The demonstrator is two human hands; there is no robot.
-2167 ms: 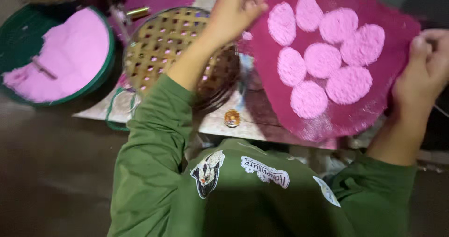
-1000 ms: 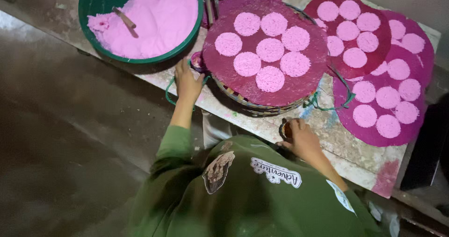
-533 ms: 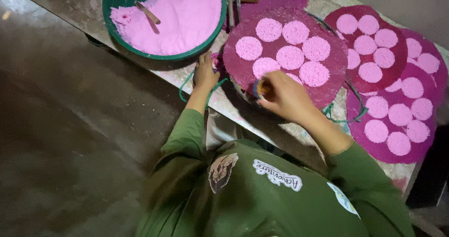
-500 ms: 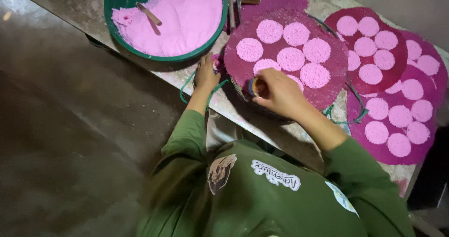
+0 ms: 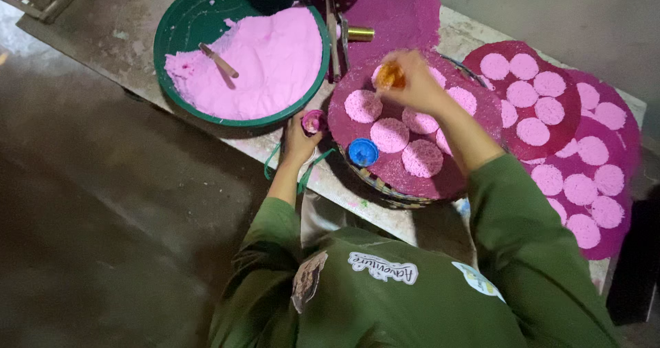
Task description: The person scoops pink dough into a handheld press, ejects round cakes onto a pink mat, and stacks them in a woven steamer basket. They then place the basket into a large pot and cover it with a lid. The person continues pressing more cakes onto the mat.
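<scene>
My right hand (image 5: 412, 80) reaches over the magenta cloth (image 5: 450, 173) on a woven basket tray, gripping a small orange cup (image 5: 390, 76) at the far side. Several round pink cakes (image 5: 390, 135) lie on that cloth. A blue cup (image 5: 363, 152) sits on the cloth's near left edge. My left hand (image 5: 302, 138) holds a small pink cup (image 5: 314, 122) just beside the green basin (image 5: 179, 25), which is filled with pink powder (image 5: 265, 59). A wooden stick (image 5: 218, 60) lies in the powder.
To the right, two more magenta cloths (image 5: 605, 142) carry several pink cakes (image 5: 536, 131). A brass cylinder (image 5: 360, 34) lies at the back. The stone slab (image 5: 96, 46) holding everything ends at its front edge above a dark floor (image 5: 103, 238).
My right hand moved from the near side of the cloth to its far side with the orange cup. A blue cup now sits on the cloth's near edge. The left hand holds a pink cup.
</scene>
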